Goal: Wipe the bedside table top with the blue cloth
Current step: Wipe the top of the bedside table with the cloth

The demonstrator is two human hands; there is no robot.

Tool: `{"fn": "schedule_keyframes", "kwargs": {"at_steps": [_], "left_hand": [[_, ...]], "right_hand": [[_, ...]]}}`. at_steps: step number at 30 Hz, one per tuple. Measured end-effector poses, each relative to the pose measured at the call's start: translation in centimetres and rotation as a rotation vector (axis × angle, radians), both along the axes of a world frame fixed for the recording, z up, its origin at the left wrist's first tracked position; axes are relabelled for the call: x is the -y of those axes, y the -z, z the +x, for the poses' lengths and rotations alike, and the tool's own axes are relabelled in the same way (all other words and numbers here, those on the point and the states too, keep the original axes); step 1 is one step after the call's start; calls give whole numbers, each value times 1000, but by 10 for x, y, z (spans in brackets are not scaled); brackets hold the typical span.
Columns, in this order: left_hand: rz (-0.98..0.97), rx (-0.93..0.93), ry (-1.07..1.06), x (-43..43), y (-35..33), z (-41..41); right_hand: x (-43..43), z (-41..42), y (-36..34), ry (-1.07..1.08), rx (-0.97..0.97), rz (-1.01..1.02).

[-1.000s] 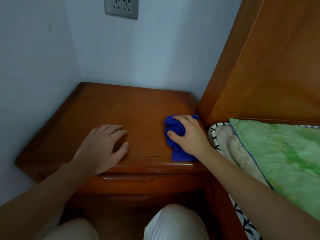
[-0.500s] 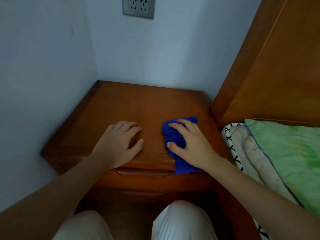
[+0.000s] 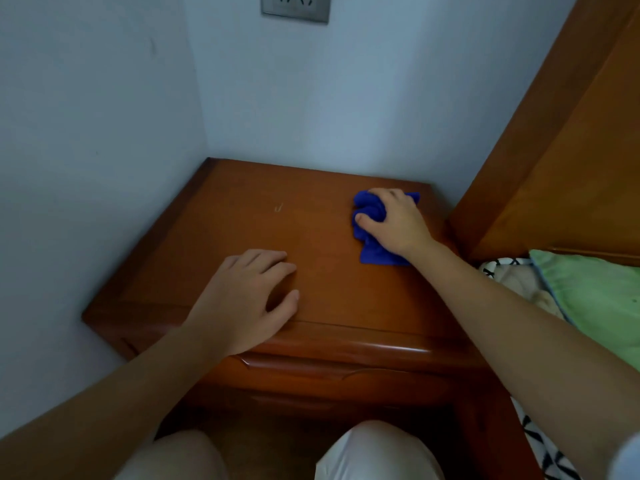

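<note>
We see the table point(image 3: 242, 209) set in a corner of the walls, a headboard point(image 3: 571, 150) at its right side and a green pillow point(image 3: 595, 296) just in front of that. Our left hand point(image 3: 242, 299) lies flat and empty near the table's front edge, fingers loosely spread. Our right hand point(image 3: 394, 223) presses down on the bunched cloth point(image 3: 370, 216) near the table's back right corner, fingers curled over it.
</note>
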State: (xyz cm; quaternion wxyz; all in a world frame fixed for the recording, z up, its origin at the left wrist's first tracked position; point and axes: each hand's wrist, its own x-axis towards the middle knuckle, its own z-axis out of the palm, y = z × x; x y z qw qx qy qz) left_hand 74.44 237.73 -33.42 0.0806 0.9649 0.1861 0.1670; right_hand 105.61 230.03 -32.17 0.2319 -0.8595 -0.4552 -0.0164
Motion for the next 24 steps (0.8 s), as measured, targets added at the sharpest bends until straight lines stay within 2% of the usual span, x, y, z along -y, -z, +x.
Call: {"fn": "schedule_keyframes", "kwargs": {"at_steps": [3, 6, 14, 19, 24], "left_hand": [[2, 1, -9, -1, 1, 1], [-1, -1, -13, -1, 0, 1], [6, 9, -11, 0, 0, 0], [2, 16, -8, 0, 1, 1], [3, 19, -4, 0, 0, 1]], "right_hand": [[-30, 8, 1, 80, 14, -20], [-41, -1, 6, 66, 40, -26], [36, -85, 7, -311, 98, -37], [66, -109, 10, -335, 96, -56], [15, -70, 2, -268, 56, -10]]}}
